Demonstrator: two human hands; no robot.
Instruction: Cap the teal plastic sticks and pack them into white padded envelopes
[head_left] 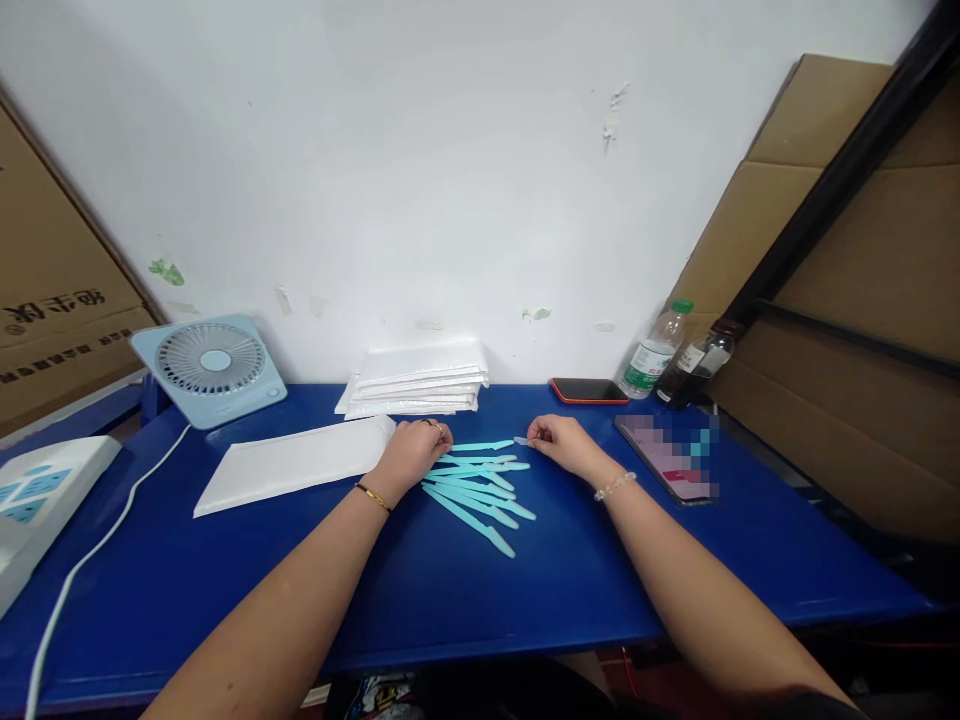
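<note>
Several turquoise eyebrow razors (469, 515) lie fanned out on the blue table, their blade ends pointing right. My left hand (415, 450) is closed on the handle end of the uppermost eyebrow razor (480, 447), partly covering the handles of the others. At that razor's tip is a small clear blade cap (520, 440), pinched between the fingertips of my right hand (562, 442). Whether cap and razor touch is too small to tell. Left of my left hand, against its knuckles, lies a flat white padded mailer (300, 460).
A stack of white padded mailers (420, 375) sits by the wall. A blue fan (214, 365) and a white device (45, 500) stand left, with a white cable. To the right are a red-edged phone (589, 390), a larger phone (664, 460), a water bottle (652, 355) and a dark bottle (694, 370).
</note>
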